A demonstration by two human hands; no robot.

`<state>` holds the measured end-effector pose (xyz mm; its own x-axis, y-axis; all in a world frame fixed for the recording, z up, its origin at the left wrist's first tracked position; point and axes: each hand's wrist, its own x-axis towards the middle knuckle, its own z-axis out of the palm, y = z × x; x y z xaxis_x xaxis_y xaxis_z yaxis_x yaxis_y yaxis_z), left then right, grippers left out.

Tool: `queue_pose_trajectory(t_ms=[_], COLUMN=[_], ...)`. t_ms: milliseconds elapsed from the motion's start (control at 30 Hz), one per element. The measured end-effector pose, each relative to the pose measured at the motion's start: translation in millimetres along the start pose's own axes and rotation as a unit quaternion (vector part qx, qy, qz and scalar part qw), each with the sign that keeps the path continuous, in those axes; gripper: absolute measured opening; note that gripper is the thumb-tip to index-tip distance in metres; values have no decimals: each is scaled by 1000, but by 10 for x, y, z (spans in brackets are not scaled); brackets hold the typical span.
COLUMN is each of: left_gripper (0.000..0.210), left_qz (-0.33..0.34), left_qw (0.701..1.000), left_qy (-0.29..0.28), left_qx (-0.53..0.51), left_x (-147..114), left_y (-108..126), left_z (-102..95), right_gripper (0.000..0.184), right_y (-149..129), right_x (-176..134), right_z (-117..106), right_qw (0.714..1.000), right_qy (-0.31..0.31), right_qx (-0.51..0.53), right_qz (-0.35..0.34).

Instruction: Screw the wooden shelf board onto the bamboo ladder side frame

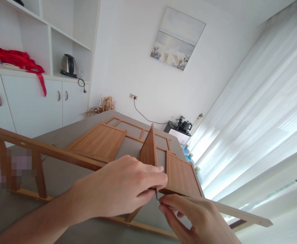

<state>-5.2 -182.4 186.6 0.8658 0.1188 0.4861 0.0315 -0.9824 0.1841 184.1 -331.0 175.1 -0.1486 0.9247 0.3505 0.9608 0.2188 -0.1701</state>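
Over grey-brown cloth, pinching a bent metal key with right hand, gripping a wooden frame with left hand, beside a standing board

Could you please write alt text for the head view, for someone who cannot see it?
A person's right hand pinches a bent silver metal rod at a long brown wooden frame, while the left hand covers the near end of an upright brown wooden panel. Behind, more brown wooden panels lie on a grey surface.
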Motion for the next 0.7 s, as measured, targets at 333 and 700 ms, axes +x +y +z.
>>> queue_pose_trajectory(t_ms=[333, 700], left_gripper=[16, 14], left_qz=[-15, -10], left_qw=[1000, 1000], left_qy=[-14, -13], left_qx=[-13, -10], left_x=[11, 8], left_y=[28, 31], left_z=[-27, -25], right_gripper=[22, 22], right_y=[-39, -41], right_x=[21, -20], right_z=[-77, -107], right_qw=[1000, 998], right_qy=[0, -9], right_qx=[10, 32], right_qz=[-23, -46])
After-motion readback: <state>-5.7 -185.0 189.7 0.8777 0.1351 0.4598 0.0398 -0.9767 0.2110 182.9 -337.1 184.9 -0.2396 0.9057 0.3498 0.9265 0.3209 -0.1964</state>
